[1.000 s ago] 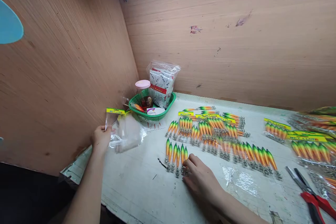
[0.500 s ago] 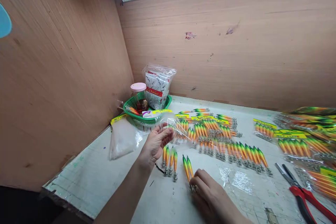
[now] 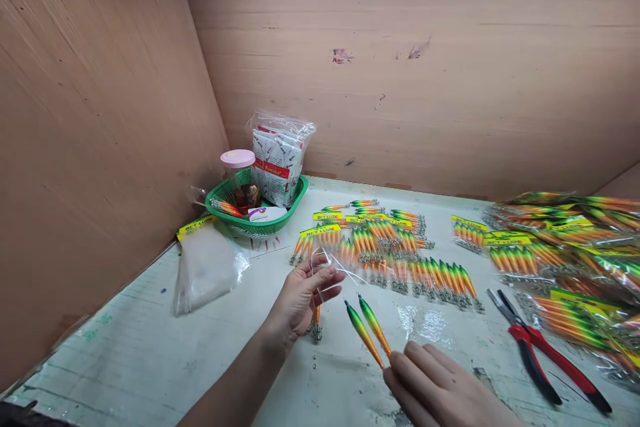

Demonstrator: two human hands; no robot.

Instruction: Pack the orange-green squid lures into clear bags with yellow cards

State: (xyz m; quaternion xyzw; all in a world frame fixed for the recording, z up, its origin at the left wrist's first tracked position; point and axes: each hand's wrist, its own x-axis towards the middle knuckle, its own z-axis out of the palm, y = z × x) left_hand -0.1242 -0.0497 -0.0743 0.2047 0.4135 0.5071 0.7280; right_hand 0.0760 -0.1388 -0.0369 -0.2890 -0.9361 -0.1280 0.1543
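My left hand (image 3: 306,297) is closed on a thin clear plastic bag (image 3: 345,269), whose edges show as white lines. My right hand (image 3: 427,380) pinches two squid jigs (image 3: 369,330) by their lower ends. They have green heads and yellow-orange bodies, and point up toward the bag; my fingers hide their hooks. Below my left hand lies another squid jig (image 3: 317,327), mostly covered by that hand. Beyond both hands, rows of loose squid jigs (image 3: 445,277) and bagged ones with yellow header cards (image 3: 370,218) cover the white table (image 3: 225,360).
A stack of clear bags (image 3: 207,277) lies left, near a green basket (image 3: 280,219) holding a pink-lidded jar (image 3: 238,160) and a bag of printed packets (image 3: 277,163). Red-handled pliers (image 3: 533,340) lie right, beside piled packed jigs (image 3: 570,320). Wooden walls (image 3: 430,100) enclose the back and left.
My right hand has lifted the two squid jigs off the table, tilting them toward the bag. My left hand has lowered slightly with the bag. The camera view has shifted right and down.
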